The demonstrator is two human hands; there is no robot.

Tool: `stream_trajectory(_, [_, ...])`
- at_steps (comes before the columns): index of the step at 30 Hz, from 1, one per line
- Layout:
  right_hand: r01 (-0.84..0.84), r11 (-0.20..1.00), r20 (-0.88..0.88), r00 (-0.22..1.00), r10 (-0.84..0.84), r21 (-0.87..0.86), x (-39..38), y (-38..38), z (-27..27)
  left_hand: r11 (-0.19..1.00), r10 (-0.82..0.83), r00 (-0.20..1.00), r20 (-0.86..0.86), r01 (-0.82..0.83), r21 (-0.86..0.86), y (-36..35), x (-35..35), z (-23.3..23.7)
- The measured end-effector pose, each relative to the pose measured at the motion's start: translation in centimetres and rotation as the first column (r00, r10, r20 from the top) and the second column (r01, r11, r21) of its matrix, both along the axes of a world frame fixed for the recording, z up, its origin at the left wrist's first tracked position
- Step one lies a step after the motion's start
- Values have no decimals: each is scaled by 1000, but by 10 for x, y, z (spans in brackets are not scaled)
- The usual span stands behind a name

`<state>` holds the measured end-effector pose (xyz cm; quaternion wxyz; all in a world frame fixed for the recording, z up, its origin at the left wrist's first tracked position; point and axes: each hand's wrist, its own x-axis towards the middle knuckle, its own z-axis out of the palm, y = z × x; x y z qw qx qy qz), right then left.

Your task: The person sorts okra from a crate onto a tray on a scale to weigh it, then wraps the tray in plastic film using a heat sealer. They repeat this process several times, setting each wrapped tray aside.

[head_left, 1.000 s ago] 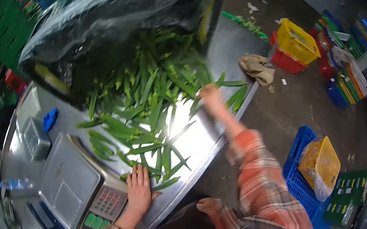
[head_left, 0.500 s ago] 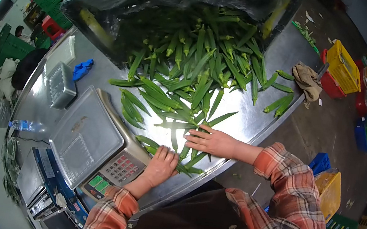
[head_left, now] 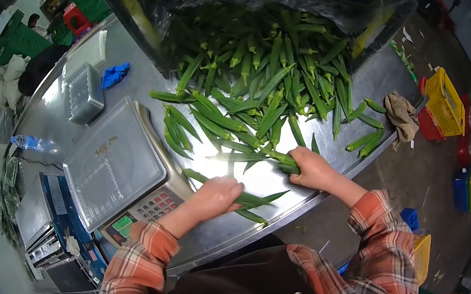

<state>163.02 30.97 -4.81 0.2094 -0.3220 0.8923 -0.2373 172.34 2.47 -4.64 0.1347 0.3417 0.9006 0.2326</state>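
I'm gathering okra at the near edge of the table, left hand closed on a few pods beside the scale, right hand clamped on 1 bunch just below the pile, and the next move calls for a firm grip on both handfuls.

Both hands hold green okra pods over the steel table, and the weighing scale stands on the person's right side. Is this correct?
Not fully. The head view shows the weighing scale on the person's left side, beside the left hand. The rest is right: the left hand and the right hand both hold green okra pods over the steel table.
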Motion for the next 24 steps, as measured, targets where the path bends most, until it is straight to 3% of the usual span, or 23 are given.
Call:
stream_trajectory(2, [57,997,-52,997,-60,-58,2,8,8,988,138,990,9,-138,68,33,9,0])
stream_trajectory(4, [105,989,-157,980,-120,-103,1,13,12,984,127,991,-51,-119,134,59,16,-16])
stream_trajectory(7, [542,832,-154,818,-554,-116,-7,20,16,978,105,987,-125,-125,-168,69,29,-43])
stream_trajectory(11, [679,731,-140,733,-666,75,-9,19,-26,965,196,976,-93,-209,-161,77,34,-45])
stream_trajectory(12, [617,777,-328,765,-554,123,-4,12,-32,968,182,981,-66,-190,-161,78,31,-48])
stream_trajectory(14, [615,772,-350,767,-538,159,-7,8,-38,973,204,978,-30,-206,-102,77,29,-35])
stream_trajectory(16, [680,728,-137,732,-667,85,-8,21,-29,962,275,962,-4,-275,11,65,44,-10])
stream_trajectory(18, [709,703,7,704,-710,-51,-4,22,-11,863,476,877,61,-480,159,45,61,14])
stream_trajectory(19, [698,700,36,711,-702,-148,4,22,-1,787,565,818,109,-574,227,35,72,21])
stream_trajectory(21, [644,716,107,759,-643,-268,15,20,12,596,662,621,420,-776,209,16,93,25])
stream_trajectory(22, [650,689,235,759,-607,-320,15,14,21,489,669,493,556,-855,171,4,99,29])
stream_trajectory(24, [668,619,473,738,-480,-413,15,-4,38,412,649,440,620,-889,199,-24,110,59])
